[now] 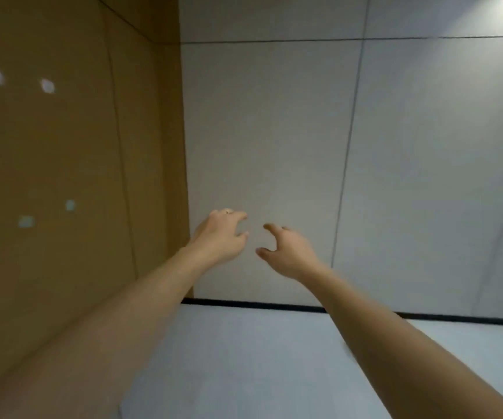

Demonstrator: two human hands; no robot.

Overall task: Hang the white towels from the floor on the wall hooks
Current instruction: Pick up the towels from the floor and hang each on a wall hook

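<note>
Both my bare forearms reached far toward the grey tiled wall (274, 131). My left hand (220, 237) and right hand (289, 252) hung near each other, fingers loosely curled, holding nothing. Neither towels nor hooks showed.

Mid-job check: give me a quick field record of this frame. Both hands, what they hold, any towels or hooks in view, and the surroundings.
left hand: raised in front of the wall, fingers loosely curled, holding nothing
right hand: raised beside it, fingers loosely curled, holding nothing
hands apart or touching: apart, a small gap between them
towels: none in view
hooks: none clearly visible
grey tiled wall: straight ahead, behind both hands
brown panel: on the left, with blurred light spots
image quality: motion-blurred
</note>
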